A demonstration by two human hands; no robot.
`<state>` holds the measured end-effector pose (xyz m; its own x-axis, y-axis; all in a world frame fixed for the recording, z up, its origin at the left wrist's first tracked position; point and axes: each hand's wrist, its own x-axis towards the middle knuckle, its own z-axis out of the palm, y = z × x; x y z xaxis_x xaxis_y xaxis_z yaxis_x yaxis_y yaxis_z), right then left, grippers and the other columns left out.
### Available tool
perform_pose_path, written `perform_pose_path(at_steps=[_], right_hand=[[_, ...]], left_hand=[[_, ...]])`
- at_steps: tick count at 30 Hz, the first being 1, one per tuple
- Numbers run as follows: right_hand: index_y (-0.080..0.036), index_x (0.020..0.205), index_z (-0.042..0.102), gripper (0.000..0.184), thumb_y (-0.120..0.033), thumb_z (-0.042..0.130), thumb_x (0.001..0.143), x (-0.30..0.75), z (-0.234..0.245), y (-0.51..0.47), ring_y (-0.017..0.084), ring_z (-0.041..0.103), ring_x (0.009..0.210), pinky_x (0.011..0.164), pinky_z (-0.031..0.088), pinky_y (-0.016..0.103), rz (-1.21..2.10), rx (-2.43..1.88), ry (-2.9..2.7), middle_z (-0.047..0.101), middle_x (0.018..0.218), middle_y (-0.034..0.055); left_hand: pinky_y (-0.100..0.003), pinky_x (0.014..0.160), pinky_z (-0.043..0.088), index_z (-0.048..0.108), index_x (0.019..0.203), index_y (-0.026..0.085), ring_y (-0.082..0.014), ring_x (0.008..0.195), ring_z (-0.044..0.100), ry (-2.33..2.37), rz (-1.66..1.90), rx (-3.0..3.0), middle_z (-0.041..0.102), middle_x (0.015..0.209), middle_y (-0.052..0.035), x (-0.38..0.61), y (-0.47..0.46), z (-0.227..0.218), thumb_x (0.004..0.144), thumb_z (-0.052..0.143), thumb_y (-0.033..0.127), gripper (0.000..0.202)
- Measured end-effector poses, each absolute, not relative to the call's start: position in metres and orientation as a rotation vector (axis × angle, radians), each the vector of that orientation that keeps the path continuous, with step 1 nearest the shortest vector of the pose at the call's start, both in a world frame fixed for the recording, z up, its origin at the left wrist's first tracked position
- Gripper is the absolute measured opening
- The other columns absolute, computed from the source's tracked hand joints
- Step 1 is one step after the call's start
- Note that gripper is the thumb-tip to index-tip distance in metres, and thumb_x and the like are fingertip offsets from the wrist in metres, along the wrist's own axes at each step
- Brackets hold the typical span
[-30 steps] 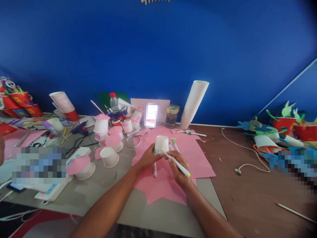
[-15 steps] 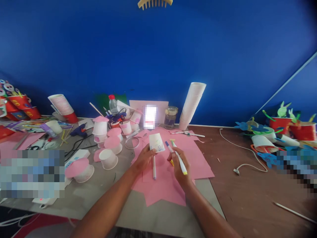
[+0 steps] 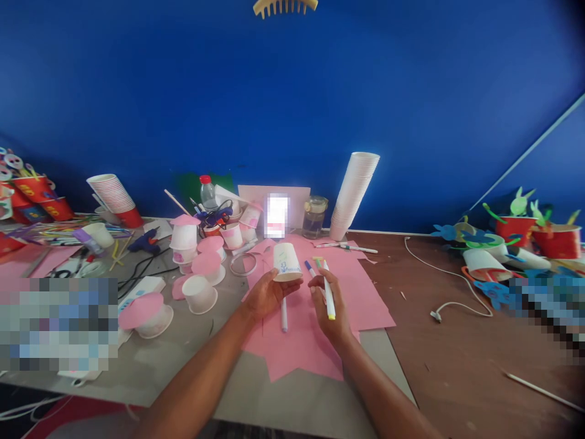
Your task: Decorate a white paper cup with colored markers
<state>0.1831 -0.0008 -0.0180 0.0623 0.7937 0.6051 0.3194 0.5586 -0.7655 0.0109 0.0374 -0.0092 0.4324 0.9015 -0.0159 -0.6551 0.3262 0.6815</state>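
My left hand (image 3: pixel 267 292) holds a small white paper cup (image 3: pixel 286 262) upside down above the pink paper sheets (image 3: pixel 311 341); the cup bears small blue and green drawings. My right hand (image 3: pixel 329 308) is closed on a white marker with a yellow end (image 3: pixel 328 290), a little to the right of the cup and apart from it. Another white marker (image 3: pixel 284 312) lies on the pink paper under my left hand. A blue-tipped pen (image 3: pixel 310 269) lies between the hands.
A tall leaning stack of white cups (image 3: pixel 354 194) and a glass jar (image 3: pixel 315 216) stand behind. Pink-topped cups (image 3: pixel 201 265), a glue gun (image 3: pixel 143 241) and a water bottle (image 3: pixel 209 192) crowd the left. A white cable (image 3: pixel 450 286) and red craft cups (image 3: pixel 555 241) lie right.
The marker tip has come off the cup and my right hand has drawn back to the right. My left hand has turned the cup, so its drawn side now faces me.
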Motion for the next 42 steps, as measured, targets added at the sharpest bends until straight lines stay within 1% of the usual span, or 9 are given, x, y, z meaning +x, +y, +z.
perform_pose_path(at_steps=[3,8,11,17,21,24,29,37,42], right_hand=[[-0.022,0.128,0.043,0.035,-0.019,0.047,0.093,0.183,-0.015,-0.002,0.02,0.061,0.086,0.079,0.053,0.041,0.404,-0.964,-1.562,0.059,0.092,0.0052],[-0.022,0.128,0.044,0.037,-0.017,0.05,0.091,0.183,-0.011,-0.003,0.02,0.061,0.086,0.08,0.054,0.041,0.318,-0.933,-1.61,0.058,0.094,0.0056],[-0.022,0.127,0.044,0.037,-0.016,0.05,0.091,0.183,-0.011,-0.004,0.02,0.061,0.086,0.08,0.054,0.041,0.312,-0.917,-1.613,0.058,0.095,0.0057],[-0.023,0.126,0.046,0.036,-0.016,0.051,0.091,0.184,-0.009,-0.003,0.02,0.062,0.085,0.08,0.054,0.042,0.325,-0.923,-1.568,0.058,0.096,0.006],[-0.023,0.125,0.047,0.036,-0.015,0.05,0.089,0.185,-0.011,-0.001,0.02,0.062,0.085,0.079,0.054,0.04,0.359,-0.93,-1.552,0.058,0.093,0.0049],[-0.023,0.124,0.047,0.035,-0.016,0.05,0.089,0.186,-0.014,0.001,0.02,0.062,0.085,0.08,0.054,0.04,0.383,-0.935,-1.543,0.058,0.093,0.0048],[-0.023,0.126,0.046,0.037,-0.017,0.051,0.09,0.185,-0.017,0.0,0.02,0.062,0.086,0.079,0.055,0.04,0.401,-0.931,-1.547,0.058,0.093,0.0047],[-0.022,0.125,0.046,0.036,-0.018,0.051,0.09,0.185,-0.014,-0.001,0.019,0.062,0.082,0.077,0.055,0.039,0.412,-0.95,-1.566,0.057,0.091,0.0042],[-0.022,0.125,0.046,0.036,-0.018,0.051,0.089,0.184,-0.013,-0.001,0.019,0.062,0.081,0.076,0.055,0.039,0.415,-0.962,-1.561,0.058,0.091,0.0041]], left_hand=[[-0.041,0.098,0.047,0.067,0.112,0.008,-0.0282,0.102,0.069,0.419,1.034,0.702,0.074,0.106,-0.0157,0.012,0.035,-0.009,0.086,0.064,0.04,0.042],[-0.042,0.1,0.045,0.062,0.12,0.012,-0.0289,0.108,0.066,0.411,1.03,0.786,0.071,0.115,-0.015,0.014,0.033,-0.005,0.084,0.066,0.033,0.042],[-0.044,0.102,0.043,0.062,0.119,0.014,-0.0288,0.109,0.065,0.417,1.041,0.805,0.07,0.115,-0.0133,0.015,0.032,-0.003,0.083,0.067,0.03,0.04],[-0.039,0.099,0.044,0.065,0.112,0.017,-0.0257,0.104,0.066,0.436,1.045,0.819,0.072,0.108,-0.0098,0.019,0.031,0.0,0.075,0.072,0.026,0.039],[-0.039,0.098,0.044,0.064,0.115,0.019,-0.0243,0.103,0.066,0.467,1.058,0.801,0.072,0.11,-0.0083,0.021,0.032,0.001,0.072,0.072,0.022,0.044],[-0.039,0.097,0.045,0.064,0.114,0.019,-0.025,0.104,0.065,0.483,1.065,0.823,0.071,0.109,-0.0086,0.02,0.034,-0.002,0.072,0.071,0.02,0.043],[-0.04,0.096,0.045,0.066,0.111,0.019,-0.0243,0.105,0.063,0.473,1.074,0.846,0.07,0.11,-0.0082,0.018,0.035,-0.007,0.074,0.067,0.017,0.038],[-0.036,0.093,0.045,0.068,0.107,0.018,-0.0235,0.103,0.064,0.514,1.077,0.838,0.071,0.109,-0.0083,0.019,0.033,-0.003,0.072,0.069,0.018,0.035],[-0.037,0.094,0.046,0.066,0.112,0.019,-0.0242,0.104,0.064,0.512,1.067,0.849,0.07,0.111,-0.0081,0.019,0.033,-0.003,0.074,0.068,0.019,0.038]])
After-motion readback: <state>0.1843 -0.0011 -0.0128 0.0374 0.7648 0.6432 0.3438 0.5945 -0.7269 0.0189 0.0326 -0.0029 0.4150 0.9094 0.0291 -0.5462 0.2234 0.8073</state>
